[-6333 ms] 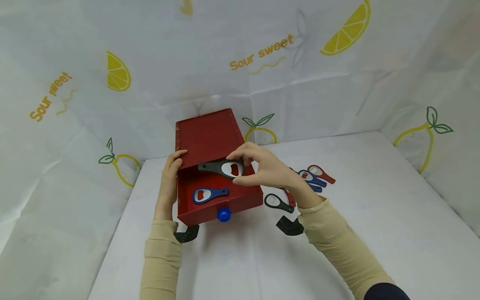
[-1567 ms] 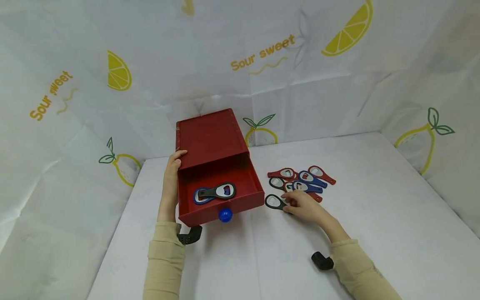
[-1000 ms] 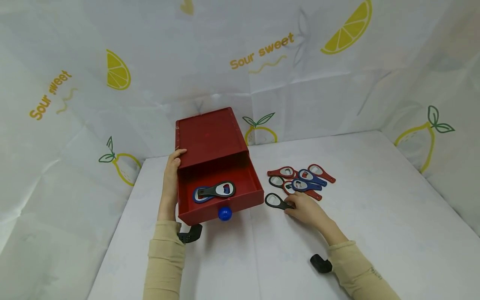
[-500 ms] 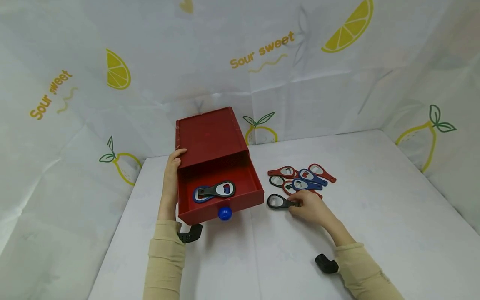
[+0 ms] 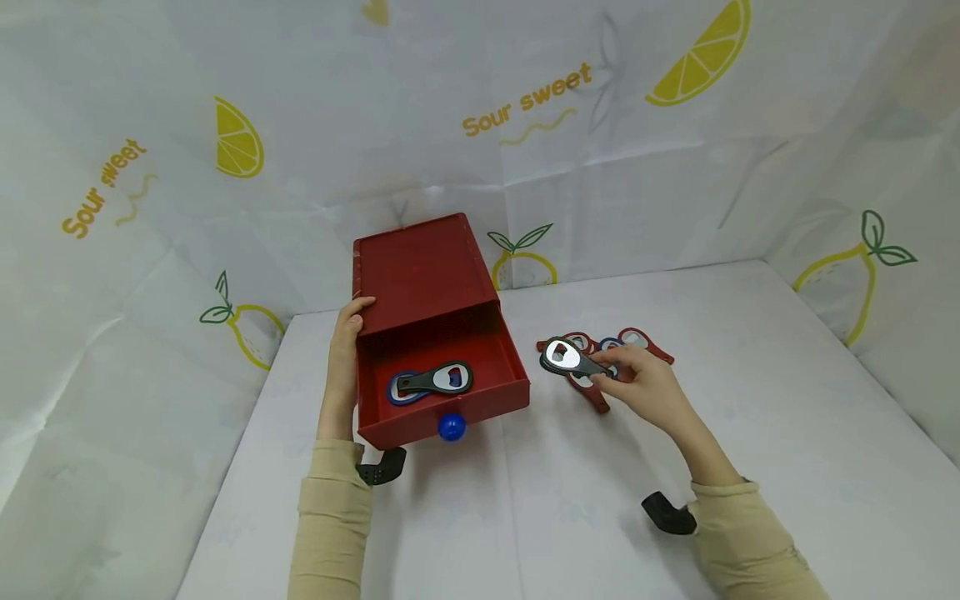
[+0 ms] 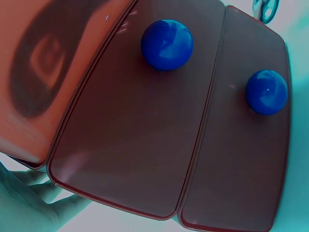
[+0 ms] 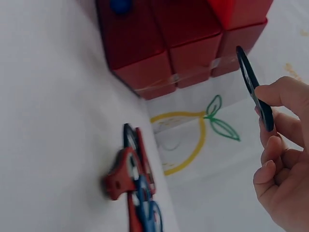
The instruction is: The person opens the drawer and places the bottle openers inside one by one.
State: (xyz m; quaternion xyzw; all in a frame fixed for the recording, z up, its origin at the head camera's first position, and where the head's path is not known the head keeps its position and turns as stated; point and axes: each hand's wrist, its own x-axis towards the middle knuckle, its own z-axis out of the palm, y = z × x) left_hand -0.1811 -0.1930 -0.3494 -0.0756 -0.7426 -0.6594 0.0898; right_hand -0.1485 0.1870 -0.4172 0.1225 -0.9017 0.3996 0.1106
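Observation:
My right hand (image 5: 648, 387) pinches a dark bottle opener (image 5: 562, 354) by its handle, above the loose openers. The right wrist view shows this opener (image 7: 248, 79) edge-on between thumb and fingers. My left hand (image 5: 343, 346) presses the left side of a red drawer cabinet (image 5: 420, 271); its fingers (image 6: 38, 191) reach along that side. The top drawer (image 5: 480, 362) is pulled out. Inside it, a dark opener (image 5: 427, 382) partly covers a blue one (image 5: 400, 398). The left wrist view shows an opener's dark outline through the drawer bottom (image 6: 72, 87).
Several red, blue and dark openers overlap right of the cabinet, including a red opener (image 5: 652, 346). They appear blurred in the right wrist view. A blue knob (image 5: 452, 427) juts from the pulled-out drawer. Below it, two more drawer fronts (image 6: 120, 121) are closed. A printed sheet (image 5: 420, 167) hangs behind.
The dark opener held over the drawer earlier now lies in it. My right hand has since grasped another dark opener from the table and lifted it. The left hand has stayed put.

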